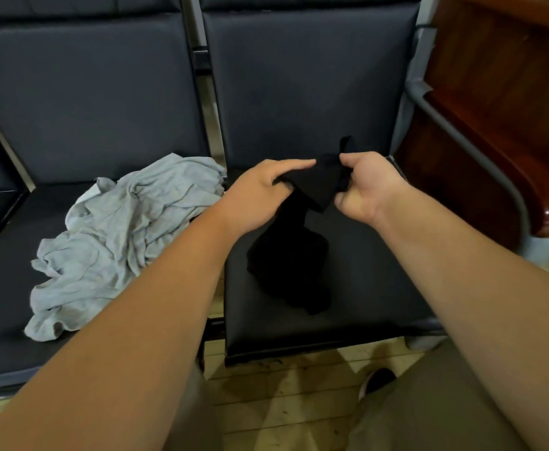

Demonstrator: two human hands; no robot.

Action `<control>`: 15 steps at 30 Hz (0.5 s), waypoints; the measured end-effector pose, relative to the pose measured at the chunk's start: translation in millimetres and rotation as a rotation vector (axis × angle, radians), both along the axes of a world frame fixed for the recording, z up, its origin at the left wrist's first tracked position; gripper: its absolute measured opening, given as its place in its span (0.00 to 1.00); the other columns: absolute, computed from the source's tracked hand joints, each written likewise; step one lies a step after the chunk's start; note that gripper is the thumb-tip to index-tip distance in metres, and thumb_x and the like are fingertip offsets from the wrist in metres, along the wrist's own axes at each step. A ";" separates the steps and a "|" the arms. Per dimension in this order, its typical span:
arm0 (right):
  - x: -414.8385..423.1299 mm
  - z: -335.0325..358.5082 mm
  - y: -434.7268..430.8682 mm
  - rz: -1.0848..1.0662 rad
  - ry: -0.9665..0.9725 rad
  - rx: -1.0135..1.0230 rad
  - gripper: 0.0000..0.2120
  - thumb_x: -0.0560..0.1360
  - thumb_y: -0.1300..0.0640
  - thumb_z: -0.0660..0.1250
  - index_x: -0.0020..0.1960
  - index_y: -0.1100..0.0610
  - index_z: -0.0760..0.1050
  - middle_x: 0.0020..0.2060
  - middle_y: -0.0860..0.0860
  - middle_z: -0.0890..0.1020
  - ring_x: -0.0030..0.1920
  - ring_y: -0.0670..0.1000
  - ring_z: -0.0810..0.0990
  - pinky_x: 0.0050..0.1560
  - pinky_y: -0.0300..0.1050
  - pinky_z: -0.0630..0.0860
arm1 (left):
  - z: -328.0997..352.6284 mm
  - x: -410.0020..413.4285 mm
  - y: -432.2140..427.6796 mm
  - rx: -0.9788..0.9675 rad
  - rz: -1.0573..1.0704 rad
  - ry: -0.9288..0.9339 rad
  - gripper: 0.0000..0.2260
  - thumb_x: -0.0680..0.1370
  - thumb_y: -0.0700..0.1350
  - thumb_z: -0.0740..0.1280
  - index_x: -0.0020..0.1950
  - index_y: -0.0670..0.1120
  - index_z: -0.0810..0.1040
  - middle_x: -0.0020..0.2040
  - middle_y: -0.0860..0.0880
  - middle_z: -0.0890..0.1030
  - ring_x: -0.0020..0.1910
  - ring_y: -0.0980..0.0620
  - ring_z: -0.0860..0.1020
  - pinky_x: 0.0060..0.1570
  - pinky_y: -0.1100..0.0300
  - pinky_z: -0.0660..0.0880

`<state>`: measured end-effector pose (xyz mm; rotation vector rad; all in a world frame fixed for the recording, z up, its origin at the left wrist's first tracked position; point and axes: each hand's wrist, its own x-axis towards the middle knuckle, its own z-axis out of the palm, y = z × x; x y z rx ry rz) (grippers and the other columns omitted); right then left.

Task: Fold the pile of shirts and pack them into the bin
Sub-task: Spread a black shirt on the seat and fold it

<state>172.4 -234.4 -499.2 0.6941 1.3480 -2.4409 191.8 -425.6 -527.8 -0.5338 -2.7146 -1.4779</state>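
Note:
A black shirt (pixel 294 255) hangs bunched over the right-hand seat (pixel 364 288), its upper part lifted. My left hand (pixel 260 193) grips its top edge from the left, thumb under the cloth and forefinger stretched along it. My right hand (pixel 367 187) pinches the same edge from the right, fingers curled round the fabric. The lower part of the black shirt rests crumpled on the seat cushion. A crumpled light grey shirt (pixel 117 242) lies on the left-hand seat (pixel 6 288). No bin is in view.
Both seats belong to a row of dark padded chairs with a metal frame (pixel 206 102) between them. A dark wooden cabinet (pixel 500 125) stands close on the right behind a grey metal armrest (pixel 481 151). Below is wooden floor (pixel 283 402); my shoe (pixel 377 380) shows there.

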 end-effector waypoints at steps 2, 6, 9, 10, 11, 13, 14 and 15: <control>-2.0 -2.2 7.8 0.010 -0.038 0.031 0.18 0.88 0.55 0.56 0.71 0.64 0.75 0.58 0.62 0.86 0.53 0.62 0.88 0.44 0.59 0.86 | 3.3 3.9 5.6 0.019 0.067 0.037 0.19 0.83 0.42 0.64 0.63 0.67 0.82 0.63 0.57 0.80 0.63 0.63 0.78 0.68 0.64 0.72; 1.0 -3.7 13.3 0.120 -0.076 0.200 0.17 0.89 0.49 0.56 0.66 0.58 0.77 0.54 0.58 0.88 0.50 0.60 0.89 0.46 0.62 0.86 | 2.7 -9.2 7.1 0.376 0.424 -0.108 0.09 0.79 0.48 0.67 0.50 0.46 0.85 0.48 0.54 0.87 0.51 0.56 0.83 0.58 0.54 0.80; -4.0 -9.5 11.4 0.106 -0.105 0.366 0.11 0.87 0.51 0.62 0.60 0.57 0.78 0.54 0.55 0.86 0.53 0.58 0.86 0.51 0.58 0.85 | 6.1 -8.4 1.9 0.668 0.529 -0.331 0.15 0.77 0.48 0.68 0.56 0.38 0.83 0.51 0.46 0.88 0.52 0.45 0.86 0.59 0.46 0.82; -6.7 -11.6 11.0 0.116 -0.098 0.480 0.11 0.86 0.51 0.64 0.60 0.58 0.79 0.56 0.56 0.85 0.55 0.58 0.85 0.56 0.58 0.84 | 6.1 -6.3 1.7 0.691 0.538 -0.359 0.13 0.78 0.47 0.69 0.58 0.40 0.84 0.52 0.45 0.88 0.53 0.45 0.87 0.60 0.46 0.82; -9.7 -13.6 11.5 0.133 -0.083 0.644 0.13 0.85 0.51 0.65 0.62 0.59 0.79 0.59 0.57 0.84 0.58 0.60 0.84 0.60 0.57 0.82 | 7.0 -4.3 2.3 0.709 0.543 -0.379 0.13 0.79 0.47 0.69 0.59 0.42 0.85 0.52 0.45 0.88 0.53 0.45 0.87 0.60 0.46 0.83; -13.1 -18.3 11.2 0.200 0.011 0.973 0.19 0.85 0.51 0.61 0.68 0.63 0.77 0.63 0.60 0.82 0.63 0.63 0.81 0.62 0.53 0.80 | 10.8 -0.6 5.0 0.750 0.540 -0.419 0.14 0.78 0.50 0.72 0.59 0.44 0.86 0.52 0.46 0.89 0.53 0.45 0.87 0.58 0.46 0.83; -13.4 -20.6 10.3 0.240 0.045 1.093 0.20 0.86 0.51 0.59 0.68 0.64 0.77 0.64 0.62 0.81 0.64 0.64 0.80 0.61 0.54 0.78 | 11.7 -0.3 5.0 0.753 0.537 -0.427 0.16 0.76 0.53 0.74 0.58 0.44 0.86 0.52 0.46 0.89 0.54 0.44 0.87 0.59 0.45 0.83; -10.7 -19.2 7.9 0.276 0.066 1.196 0.20 0.86 0.51 0.58 0.68 0.64 0.77 0.64 0.62 0.80 0.64 0.64 0.80 0.59 0.53 0.77 | 12.8 0.4 4.4 0.741 0.526 -0.422 0.19 0.74 0.56 0.75 0.57 0.43 0.85 0.53 0.45 0.88 0.54 0.42 0.87 0.60 0.44 0.83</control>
